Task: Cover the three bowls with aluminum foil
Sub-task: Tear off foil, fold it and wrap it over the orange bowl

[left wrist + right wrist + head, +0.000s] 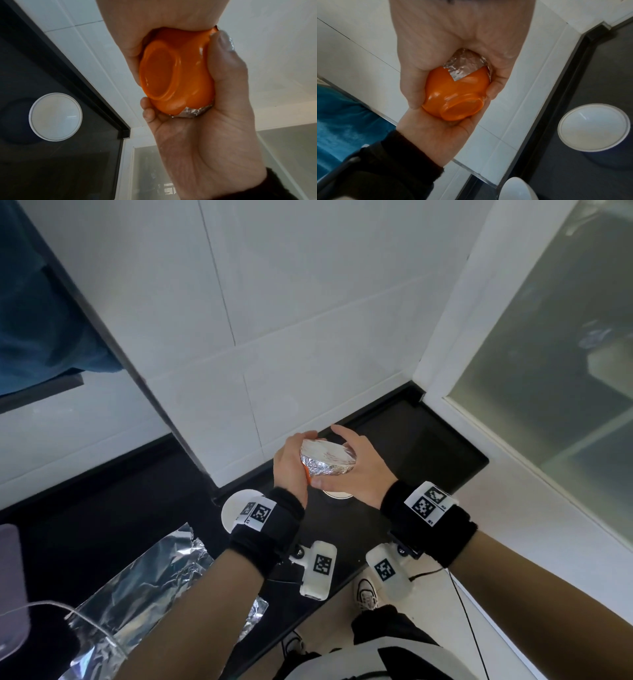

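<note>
Both hands hold a small orange bowl (pixel 180 81) up above the black counter (pixel 428 446), tilted on its side. Crinkled aluminum foil (pixel 325 458) covers its mouth and folds down over the rim (pixel 464 65). My left hand (pixel 291 463) grips the bowl's left side. My right hand (pixel 352 467) cups the right side, with the thumb underneath. A white bowl with a blue outside (pixel 54 117) stands uncovered on the counter below. A second white bowl (pixel 239 505) stands partly hidden behind my left wrist.
A large loose sheet of foil (pixel 144 594) lies crumpled on the counter at the lower left, beside a phone (pixel 10 587) with a white cable. White tiled wall (pixel 308 320) stands behind, and a frosted glass panel (pixel 548 354) at the right.
</note>
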